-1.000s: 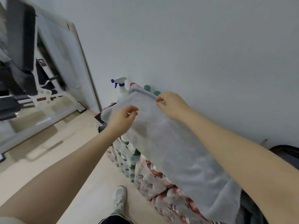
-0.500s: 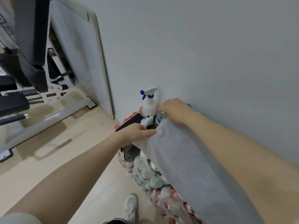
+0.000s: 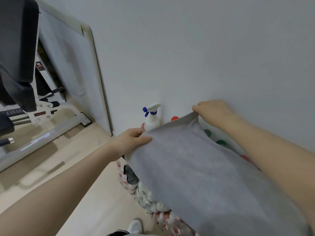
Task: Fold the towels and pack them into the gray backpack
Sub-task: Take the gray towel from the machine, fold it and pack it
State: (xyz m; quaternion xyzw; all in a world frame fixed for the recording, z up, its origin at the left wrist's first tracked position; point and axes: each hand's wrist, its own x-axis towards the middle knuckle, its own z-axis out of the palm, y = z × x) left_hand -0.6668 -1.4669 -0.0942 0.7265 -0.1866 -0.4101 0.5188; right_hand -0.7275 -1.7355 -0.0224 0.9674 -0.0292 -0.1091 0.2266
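A grey towel (image 3: 196,167) is stretched out over stacked packs of bottles along the wall. My left hand (image 3: 131,142) pinches its near far-end corner, thumb on top of the cloth. My right hand (image 3: 214,111) grips the other far corner close to the wall, lifting that edge slightly. The towel runs from both hands down toward the lower right, out of frame. The gray backpack is not in view.
A white spray bottle (image 3: 152,118) with a blue trigger stands against the wall just beyond the towel. Shrink-wrapped bottle packs (image 3: 153,201) with red and green caps lie under the towel. A leaning board (image 3: 73,65) and exercise machine (image 3: 20,65) stand left. My shoe (image 3: 135,226) is on the wooden floor.
The view has shifted left and down. Both hands carried the towel's far edge outward and spread apart, the right hand going toward the wall, so the cloth now lies wider across the packs.
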